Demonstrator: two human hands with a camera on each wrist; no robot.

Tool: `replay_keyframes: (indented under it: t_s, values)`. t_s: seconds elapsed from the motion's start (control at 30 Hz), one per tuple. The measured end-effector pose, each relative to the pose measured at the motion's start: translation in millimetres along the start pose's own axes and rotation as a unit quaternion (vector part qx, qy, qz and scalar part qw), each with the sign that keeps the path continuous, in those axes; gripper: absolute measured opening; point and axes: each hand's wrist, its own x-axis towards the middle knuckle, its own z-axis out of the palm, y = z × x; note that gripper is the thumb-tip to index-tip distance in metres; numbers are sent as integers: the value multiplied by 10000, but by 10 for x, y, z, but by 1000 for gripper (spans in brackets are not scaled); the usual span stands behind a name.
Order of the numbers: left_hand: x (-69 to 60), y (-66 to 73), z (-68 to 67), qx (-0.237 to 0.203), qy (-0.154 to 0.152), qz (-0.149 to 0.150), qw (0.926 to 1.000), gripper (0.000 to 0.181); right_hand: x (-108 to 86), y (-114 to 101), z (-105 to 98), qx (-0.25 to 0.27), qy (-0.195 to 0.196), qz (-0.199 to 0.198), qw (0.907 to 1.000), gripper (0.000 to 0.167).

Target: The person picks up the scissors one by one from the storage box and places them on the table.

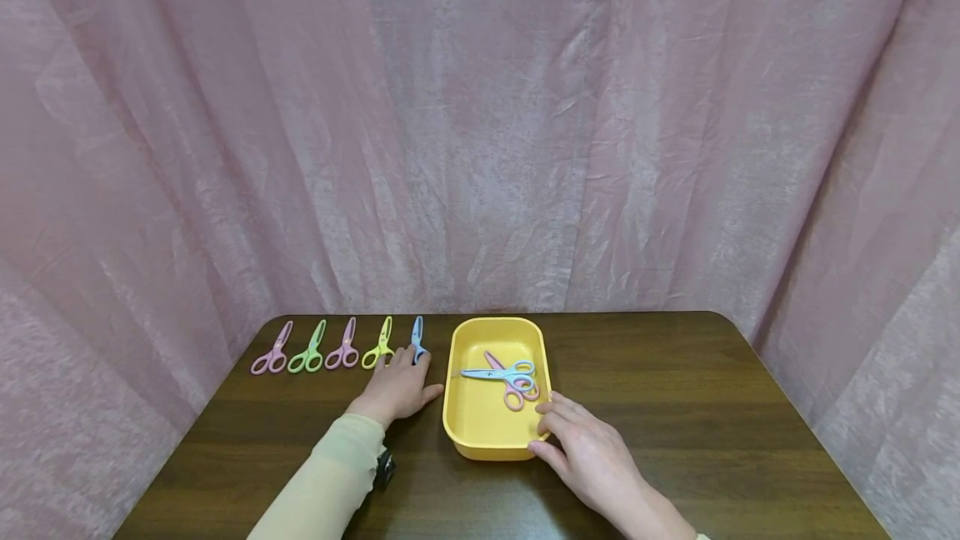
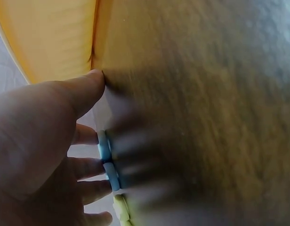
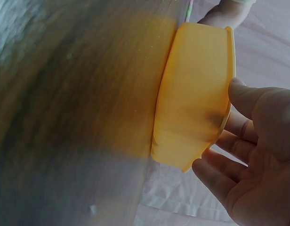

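In the head view my left hand reaches over the blue scissors at the right end of a row. Its fingertips touch their handles, the fingers fairly straight and the thumb spread out toward the bin. My right hand holds the near right rim of a yellow plastic bin, fingers bent over the edge. Inside the bin, light blue scissors lie across pink scissors. In the right wrist view the right thumb rests at the bin's rim.
Left of the blue scissors, yellow scissors, purple scissors, green scissors and another purple pair lie in line, blades pointing away. The brown wooden table ends at a pink curtain.
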Motion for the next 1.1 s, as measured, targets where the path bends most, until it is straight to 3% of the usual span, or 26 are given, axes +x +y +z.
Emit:
replay_keyframes:
  t_s: [0.33, 0.8, 1.1]
  values:
    - [-9, -16, 37, 163, 230, 26, 9996, 66, -12, 3, 14, 16, -6, -6, 10000, 23]
    - [-113, 2, 22, 240, 957, 74, 9951, 63, -12, 10, 9, 14, 88, -93, 9999, 23]
    - [-248, 48, -18, 310, 1575, 242, 9867, 63, -4, 17, 16, 26, 91, -109, 9999, 24]
